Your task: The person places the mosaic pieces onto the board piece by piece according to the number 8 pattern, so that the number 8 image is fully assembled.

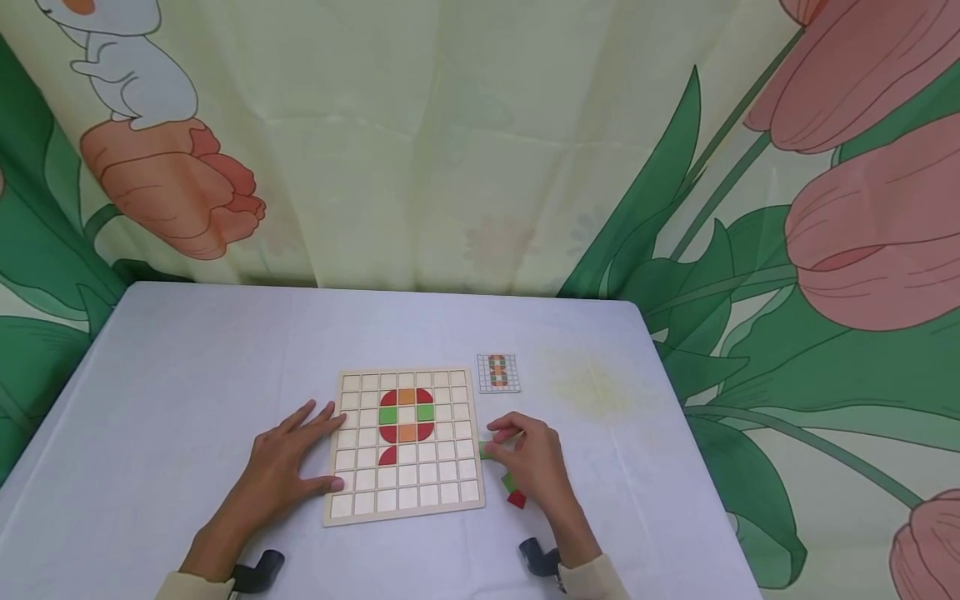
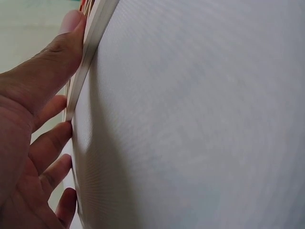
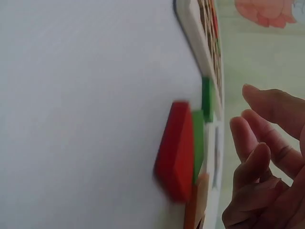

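A square wooden grid board [image 1: 365,480] lies on the table. Red quarter-round, orange and green square pieces form a ring in its cells, with one more red quarter-round piece [image 1: 387,456] below. My left hand [image 1: 281,458] rests at the board's left side, thumb and fingertips on its frame; in the left wrist view the thumb [image 2: 52,62] touches the rim. Beside the right edge my right hand [image 1: 534,458] hovers over loose pieces, fingers loosely bent, thumb and fingertips apart with nothing between them. Under it show a red piece [image 3: 176,152] and green pieces [image 3: 207,99].
A small pattern card [image 1: 498,373] lies past the board's upper right corner. An orange piece [image 3: 196,202] sits near the red one. White cloth covers the table [image 1: 225,350], and a printed curtain [image 1: 420,150] hangs behind it. Dark wrist mounts [image 1: 260,572] sit below the hands.
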`<act>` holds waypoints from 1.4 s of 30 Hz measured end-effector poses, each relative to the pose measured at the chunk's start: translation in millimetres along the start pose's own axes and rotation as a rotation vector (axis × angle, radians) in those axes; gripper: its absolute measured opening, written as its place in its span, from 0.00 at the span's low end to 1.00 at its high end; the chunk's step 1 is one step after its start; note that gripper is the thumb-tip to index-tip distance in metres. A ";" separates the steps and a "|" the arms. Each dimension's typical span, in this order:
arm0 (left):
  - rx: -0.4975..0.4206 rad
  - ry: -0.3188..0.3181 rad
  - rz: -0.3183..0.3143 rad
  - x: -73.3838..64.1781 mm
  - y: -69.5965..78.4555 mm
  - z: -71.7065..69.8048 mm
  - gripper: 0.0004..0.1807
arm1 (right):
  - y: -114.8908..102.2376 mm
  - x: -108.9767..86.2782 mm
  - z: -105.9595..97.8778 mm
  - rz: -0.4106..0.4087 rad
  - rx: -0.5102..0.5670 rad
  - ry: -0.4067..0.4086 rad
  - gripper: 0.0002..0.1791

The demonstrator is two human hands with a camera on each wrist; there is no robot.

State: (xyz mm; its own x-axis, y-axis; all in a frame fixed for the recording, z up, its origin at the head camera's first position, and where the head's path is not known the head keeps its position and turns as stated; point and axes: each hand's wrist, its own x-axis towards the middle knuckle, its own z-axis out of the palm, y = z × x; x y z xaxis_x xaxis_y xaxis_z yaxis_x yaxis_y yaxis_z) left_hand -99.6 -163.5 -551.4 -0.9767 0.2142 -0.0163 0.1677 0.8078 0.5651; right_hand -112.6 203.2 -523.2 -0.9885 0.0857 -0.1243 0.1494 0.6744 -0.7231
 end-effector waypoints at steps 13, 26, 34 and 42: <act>0.003 0.012 0.012 0.7 -1.4 -1.4 0.56 | 25.5 -5.1 -19.8 0.074 -0.015 0.071 0.14; -0.005 0.007 0.013 0.2 -2.0 -1.2 0.56 | 36.6 -4.2 -25.9 0.136 -0.133 0.099 0.19; 0.000 0.002 -0.003 0.7 -1.9 0.1 0.56 | 34.5 -7.2 -23.7 0.115 -0.120 0.073 0.14; -0.002 -0.002 -0.010 0.4 -2.6 2.9 0.56 | 32.2 -6.4 -20.6 0.069 -0.055 0.028 0.13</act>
State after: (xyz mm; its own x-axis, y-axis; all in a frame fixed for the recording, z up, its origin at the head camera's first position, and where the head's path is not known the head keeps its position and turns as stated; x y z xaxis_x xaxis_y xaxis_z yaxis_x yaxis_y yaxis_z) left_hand -100.0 -164.0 -555.3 -0.9780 0.2074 -0.0231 0.1581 0.8087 0.5665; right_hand -101.9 239.4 -531.7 -0.9763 0.1532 -0.1529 0.2163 0.7055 -0.6749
